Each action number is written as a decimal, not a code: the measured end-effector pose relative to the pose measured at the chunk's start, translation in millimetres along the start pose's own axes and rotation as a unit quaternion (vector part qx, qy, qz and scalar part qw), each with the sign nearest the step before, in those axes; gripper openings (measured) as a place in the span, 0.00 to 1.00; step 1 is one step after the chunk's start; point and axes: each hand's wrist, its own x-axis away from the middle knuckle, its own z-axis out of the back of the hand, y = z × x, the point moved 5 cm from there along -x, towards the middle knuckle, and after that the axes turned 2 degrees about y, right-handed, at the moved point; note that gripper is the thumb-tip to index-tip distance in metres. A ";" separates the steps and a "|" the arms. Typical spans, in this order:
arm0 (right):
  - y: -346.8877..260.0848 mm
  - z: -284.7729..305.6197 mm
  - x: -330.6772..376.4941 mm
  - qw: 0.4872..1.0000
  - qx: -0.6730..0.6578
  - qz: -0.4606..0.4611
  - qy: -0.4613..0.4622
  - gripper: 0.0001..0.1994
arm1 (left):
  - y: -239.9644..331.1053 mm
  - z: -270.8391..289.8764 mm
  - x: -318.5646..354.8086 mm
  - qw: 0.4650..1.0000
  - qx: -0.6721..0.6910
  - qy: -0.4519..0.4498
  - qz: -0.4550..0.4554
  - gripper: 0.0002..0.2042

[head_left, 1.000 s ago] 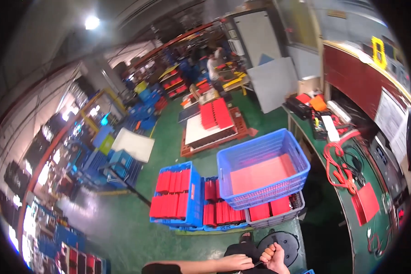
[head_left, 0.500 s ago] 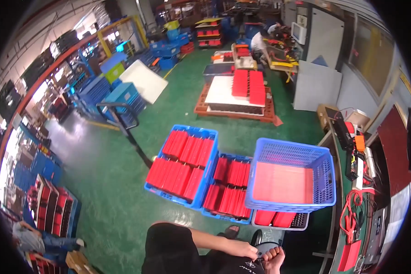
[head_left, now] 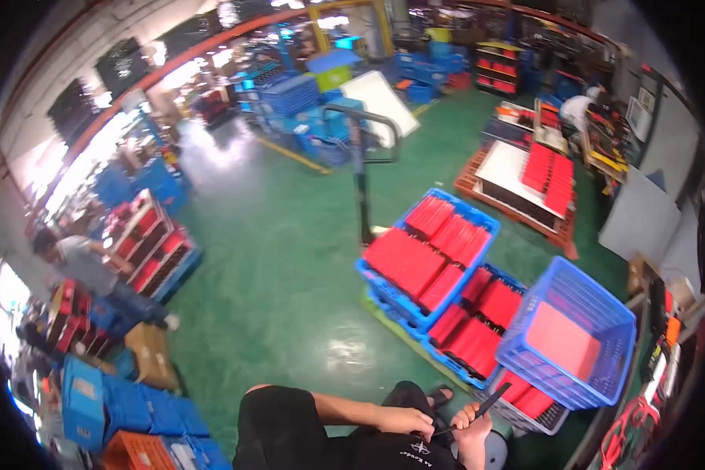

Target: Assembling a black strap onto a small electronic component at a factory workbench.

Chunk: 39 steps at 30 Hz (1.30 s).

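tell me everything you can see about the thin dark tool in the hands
The thin dark tool is a slim, flat black strip, plastic or metal by its look, too small to tell which. It slants up to the right from between both hands. The left hand grips its lower end, and the right hand touches it from below, near the middle. Its upper tip is free, pointing toward the blue basket.

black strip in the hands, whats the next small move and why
Probably steady the thin black strip with the left hand before working it further. The right hand grips its lower end, its tip juts free toward the blue basket, and both hands sit close over the lap.
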 end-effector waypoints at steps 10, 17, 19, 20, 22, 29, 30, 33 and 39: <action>152.4 1.3 -6.9 0.829 0.551 0.016 -0.090 0.10 | 34.4 -59.5 168.6 0.962 -0.014 0.246 0.115 0.09; 233.6 10.3 24.9 0.371 0.856 -0.040 -0.357 0.10 | 19.0 -73.3 235.3 0.895 0.143 0.354 0.231 0.12; 244.7 -2.5 28.8 0.438 0.850 -0.061 -0.286 0.11 | 18.5 -78.4 251.6 0.877 0.158 0.395 0.224 0.12; 254.2 -13.6 25.0 0.457 0.848 -0.098 -0.252 0.11 | 16.8 -80.0 264.9 0.868 0.101 0.431 0.226 0.12; 273.9 -24.9 12.5 0.463 0.855 -0.166 -0.165 0.11 | 17.9 -81.2 286.5 0.825 0.052 0.493 0.270 0.12; 358.6 -22.0 -81.1 0.542 0.760 -0.348 -0.089 0.06 | -9.3 -86.8 380.0 0.719 0.118 0.616 0.300 0.09; 370.0 -20.5 -94.3 0.551 0.746 -0.363 -0.095 0.08 | -19.4 -92.3 393.8 0.710 0.126 0.616 0.316 0.10; 410.5 -22.3 -130.1 0.557 0.731 -0.386 -0.082 0.10 | -15.9 -85.2 425.2 0.688 0.043 0.666 0.286 0.10; 545.4 -50.7 -159.0 0.025 0.878 -0.161 -0.451 0.16 | -47.0 -69.5 457.4 0.672 0.095 0.687 0.261 0.09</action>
